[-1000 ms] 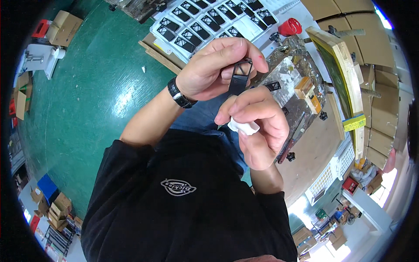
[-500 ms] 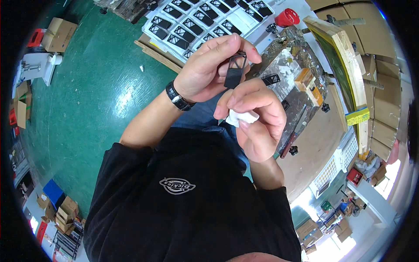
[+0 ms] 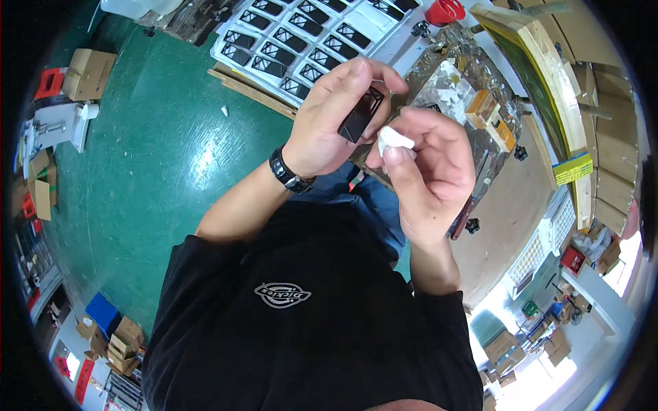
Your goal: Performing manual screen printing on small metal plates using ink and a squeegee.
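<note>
Standing at the upper left of the frame, a cardboard box (image 3: 90,73) borders the green floor (image 3: 137,178). Toward the centre, the person's left hand (image 3: 322,123), with a dark watch (image 3: 291,172) at its wrist, grips a small black part (image 3: 358,122) between curled fingers and thumb. The part sits tilted just above the middle of the frame, its lattice end toward the upper right and its solid end toward the lower left. Above it, at the upper centre, a white tray (image 3: 371,29) bears rows of similar black pieces.

Just right of the part, the right hand (image 3: 442,164) pinches a crumpled white wad (image 3: 395,140) between thumb and fingers; whether it is cloth or paper cannot be told. No contact between wad and part shows. Good handling here would mean holding the part by its edges, leaving the broad face clear, and keeping the wad folded over the fingertip. Any pressure should be light near the thin lattice bars, which look easier to bend or snag than the solid end.

Farther right stand a red cup (image 3: 445,11), a wooden block (image 3: 485,109) and a wood-framed screen (image 3: 531,75).
</note>
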`<state>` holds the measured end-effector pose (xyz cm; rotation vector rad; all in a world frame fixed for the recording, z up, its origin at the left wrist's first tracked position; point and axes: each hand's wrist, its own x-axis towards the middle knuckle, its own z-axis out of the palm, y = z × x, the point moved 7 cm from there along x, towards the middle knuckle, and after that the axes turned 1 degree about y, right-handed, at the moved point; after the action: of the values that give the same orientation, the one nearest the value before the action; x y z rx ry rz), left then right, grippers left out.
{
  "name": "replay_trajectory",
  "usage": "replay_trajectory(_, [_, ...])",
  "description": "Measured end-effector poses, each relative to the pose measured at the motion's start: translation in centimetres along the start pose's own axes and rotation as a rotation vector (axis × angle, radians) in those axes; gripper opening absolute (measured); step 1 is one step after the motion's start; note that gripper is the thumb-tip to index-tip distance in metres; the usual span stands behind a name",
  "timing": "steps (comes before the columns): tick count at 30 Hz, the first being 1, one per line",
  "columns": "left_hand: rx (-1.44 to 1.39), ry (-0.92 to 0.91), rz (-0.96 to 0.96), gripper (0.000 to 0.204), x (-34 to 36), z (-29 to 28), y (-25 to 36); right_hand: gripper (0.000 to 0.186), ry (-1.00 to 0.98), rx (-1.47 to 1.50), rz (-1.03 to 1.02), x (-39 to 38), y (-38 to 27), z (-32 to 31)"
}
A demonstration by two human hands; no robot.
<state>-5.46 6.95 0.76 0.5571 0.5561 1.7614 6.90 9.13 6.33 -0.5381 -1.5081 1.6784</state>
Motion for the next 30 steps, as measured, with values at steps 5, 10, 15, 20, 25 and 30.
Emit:
replay_trajectory(5, [0.204,0.244,0.208,0.038,-0.5,-0.3,-0.4,0.026,-0.006,-0.336,-0.215,0.2,-0.8,-0.1])
replay_trajectory(10, [0.237,0.237,0.266,0.034,-0.9,-0.7,-0.2,0.023,-0.004,-0.641,-0.356,0.1,-1.5,1.3])
replay_trajectory(15, [0.192,0.203,0.243,0.032,-0.7,-0.6,0.2,0.021,0.043,-0.724,-0.599,-0.7,-1.8,2.6])
replay_trajectory(20, [0.195,0.206,0.243,0.03,-0.4,0.4,0.1,0.021,0.099,-0.762,-0.59,-1.1,-2.4,1.8])
replay_trajectory(25, [0.204,0.151,0.193,0.029,0.5,1.5,-0.6,0.021,0.15,-0.807,-0.637,-1.3,-2.9,0.8])
replay_trajectory(30, [0.297,0.055,0.21,0.029,2.1,4.3,-1.6,0.02,0.254,-0.812,-0.734,-1.8,-4.8,-1.4])
